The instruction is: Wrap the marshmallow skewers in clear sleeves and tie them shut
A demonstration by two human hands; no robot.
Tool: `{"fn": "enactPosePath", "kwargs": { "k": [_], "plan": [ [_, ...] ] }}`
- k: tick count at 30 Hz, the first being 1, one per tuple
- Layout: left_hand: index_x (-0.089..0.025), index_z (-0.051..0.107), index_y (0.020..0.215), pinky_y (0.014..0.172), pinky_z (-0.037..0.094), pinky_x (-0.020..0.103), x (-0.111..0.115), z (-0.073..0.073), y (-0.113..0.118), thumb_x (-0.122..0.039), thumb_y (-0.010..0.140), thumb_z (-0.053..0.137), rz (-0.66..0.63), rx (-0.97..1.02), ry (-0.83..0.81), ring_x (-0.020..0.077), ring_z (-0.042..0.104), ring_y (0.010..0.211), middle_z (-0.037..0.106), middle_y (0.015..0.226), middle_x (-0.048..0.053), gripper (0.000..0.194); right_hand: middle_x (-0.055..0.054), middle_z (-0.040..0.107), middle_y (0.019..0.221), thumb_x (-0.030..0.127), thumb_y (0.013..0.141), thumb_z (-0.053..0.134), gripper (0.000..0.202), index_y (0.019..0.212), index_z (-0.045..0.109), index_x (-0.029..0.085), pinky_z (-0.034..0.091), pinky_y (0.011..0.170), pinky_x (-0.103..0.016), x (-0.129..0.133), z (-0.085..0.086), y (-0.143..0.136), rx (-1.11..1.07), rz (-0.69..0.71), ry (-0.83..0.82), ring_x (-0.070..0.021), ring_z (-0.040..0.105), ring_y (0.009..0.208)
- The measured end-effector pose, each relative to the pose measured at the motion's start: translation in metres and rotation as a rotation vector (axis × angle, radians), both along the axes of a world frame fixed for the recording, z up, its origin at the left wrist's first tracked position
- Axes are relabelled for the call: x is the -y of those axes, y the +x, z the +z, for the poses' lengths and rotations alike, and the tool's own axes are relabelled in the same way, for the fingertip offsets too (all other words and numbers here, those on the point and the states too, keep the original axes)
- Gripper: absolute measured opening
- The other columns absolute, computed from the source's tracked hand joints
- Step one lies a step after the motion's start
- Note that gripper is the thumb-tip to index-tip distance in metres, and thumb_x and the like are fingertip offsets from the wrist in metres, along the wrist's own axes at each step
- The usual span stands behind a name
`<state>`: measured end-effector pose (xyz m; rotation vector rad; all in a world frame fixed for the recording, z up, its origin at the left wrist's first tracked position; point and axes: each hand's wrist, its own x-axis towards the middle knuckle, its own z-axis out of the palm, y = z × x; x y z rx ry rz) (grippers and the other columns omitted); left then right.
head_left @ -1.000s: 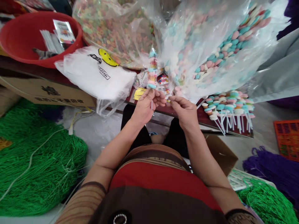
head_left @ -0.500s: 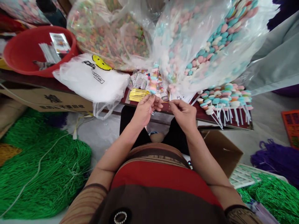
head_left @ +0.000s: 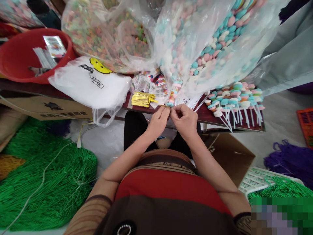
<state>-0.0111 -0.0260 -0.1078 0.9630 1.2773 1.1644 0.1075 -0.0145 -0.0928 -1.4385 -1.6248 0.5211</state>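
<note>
A wrapped candy stick of pink, white, orange and blue pieces stands just above my fingertips, its lower end between my two hands. My left hand is closed around that lower end. Pressed up against it, my right hand pinches at the same spot. A gold twist tie pokes out to the left at the candy's base; the rest of it is hidden by fingers. To the left lies a bundle of gold twist ties, with printed clear wrappers behind it.
White sticks and finished candy sticks lie along the table's right side. Large bags of gummies and pastel candy stand behind. A white plastic bag and red basin are left; green cords cover the floor.
My hands have come together at the candy stick's base, where they were apart before. The candy stick has shifted right and down, and the twist tie now sits against its base.
</note>
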Motion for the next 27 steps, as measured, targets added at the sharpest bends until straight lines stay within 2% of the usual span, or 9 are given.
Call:
{"fn": "enactPosePath", "kwargs": {
  "k": [4, 8, 11, 14, 17, 20, 22, 25, 27],
  "plan": [
    [-0.02, 0.047, 0.071, 0.047, 0.028, 0.02, -0.001, 0.008, 0.002, -0.041, 0.094, 0.061, 0.01, 0.164, -0.044, 0.0062, 0.035, 0.051, 0.039, 0.06, -0.006, 0.035, 0.0, 0.069, 0.067, 0.028, 0.083, 0.063, 0.013, 0.073, 0.067, 0.022, 0.049, 0.066, -0.03, 0.002, 0.001, 0.001, -0.057, 0.027, -0.009, -0.0148, 0.06, 0.062],
    [-0.02, 0.043, 0.069, 0.042, 0.016, 0.017, -0.001, 0.017, 0.004, -0.041, 0.092, 0.061, 0.003, 0.357, -0.1, 0.0032, 0.022, 0.044, 0.028, 0.055, -0.009, 0.036, 0.0, 0.07, 0.073, 0.038, 0.083, 0.071, 0.017, 0.076, 0.069, 0.022, 0.052, 0.07, -0.031, 0.001, 0.001, 0.003, -0.415, 0.104, -0.187, -0.015, 0.062, 0.069],
    [-0.019, 0.047, 0.068, 0.041, 0.014, 0.016, 0.001, 0.018, 0.003, -0.043, 0.089, 0.062, -0.074, 0.437, -0.106, 0.002, 0.016, 0.042, 0.023, 0.052, -0.011, 0.035, 0.003, 0.064, 0.065, 0.045, 0.079, 0.078, 0.029, 0.07, 0.064, 0.021, 0.05, 0.068, -0.03, -0.001, -0.003, 0.006, -0.652, 0.152, -0.329, -0.0127, 0.057, 0.063],
    [-0.018, 0.05, 0.066, 0.039, 0.014, 0.015, 0.002, 0.019, -0.002, -0.045, 0.087, 0.061, -0.179, 0.485, -0.11, 0.0014, 0.013, 0.039, 0.019, 0.05, -0.012, 0.036, 0.004, 0.062, 0.062, 0.048, 0.074, 0.083, 0.036, 0.066, 0.06, 0.021, 0.051, 0.069, -0.029, -0.001, -0.007, 0.009, -0.785, 0.219, -0.431, -0.0118, 0.057, 0.061],
    [-0.017, 0.053, 0.064, 0.038, 0.014, 0.015, 0.003, 0.025, -0.008, -0.043, 0.086, 0.061, -0.329, 0.494, -0.151, 0.0012, 0.014, 0.037, 0.019, 0.047, -0.011, 0.035, 0.002, 0.066, 0.067, 0.055, 0.068, 0.086, 0.04, 0.071, 0.063, 0.023, 0.056, 0.076, -0.033, 0.001, -0.006, 0.012, -0.839, 0.297, -0.491, -0.0155, 0.064, 0.069],
    [-0.017, 0.052, 0.06, 0.035, 0.016, 0.016, 0.005, 0.035, -0.012, -0.04, 0.089, 0.057, -0.494, 0.519, -0.261, 0.0018, 0.015, 0.033, 0.017, 0.045, -0.011, 0.037, -0.003, 0.076, 0.1, 0.064, 0.059, 0.088, 0.056, 0.097, 0.071, 0.027, 0.059, 0.081, -0.038, 0.002, -0.002, 0.018, -0.829, 0.385, -0.483, -0.0207, 0.071, 0.089],
    [-0.018, 0.049, 0.058, 0.034, 0.016, 0.016, 0.006, 0.038, -0.012, -0.038, 0.091, 0.053, -0.573, 0.564, -0.336, 0.0024, 0.016, 0.031, 0.016, 0.044, -0.011, 0.039, -0.006, 0.074, 0.118, 0.069, 0.055, 0.087, 0.069, 0.11, 0.07, 0.03, 0.06, 0.083, -0.04, 0.001, -0.001, 0.023, -0.772, 0.467, -0.474, -0.0238, 0.071, 0.101],
    [-0.018, 0.046, 0.056, 0.033, 0.018, 0.016, 0.009, 0.035, -0.011, -0.037, 0.094, 0.05, -0.6, 0.646, -0.402, 0.0032, 0.017, 0.03, 0.016, 0.042, -0.01, 0.042, -0.007, 0.076, 0.106, 0.071, 0.06, 0.084, 0.058, 0.097, 0.074, 0.027, 0.06, 0.081, -0.042, -0.001, -0.004, 0.031, -0.703, 0.554, -0.512, -0.0248, 0.072, 0.096],
    [-0.018, 0.048, 0.059, 0.032, 0.02, 0.016, 0.009, 0.031, -0.009, -0.038, 0.095, 0.05, -0.565, 0.69, -0.398, 0.0039, 0.019, 0.03, 0.017, 0.042, -0.01, 0.041, -0.005, 0.076, 0.091, 0.066, 0.063, 0.084, 0.048, 0.084, 0.074, 0.024, 0.059, 0.081, -0.041, -0.003, -0.009, 0.033, -0.713, 0.524, -0.513, -0.0228, 0.071, 0.087]
  ]
}}
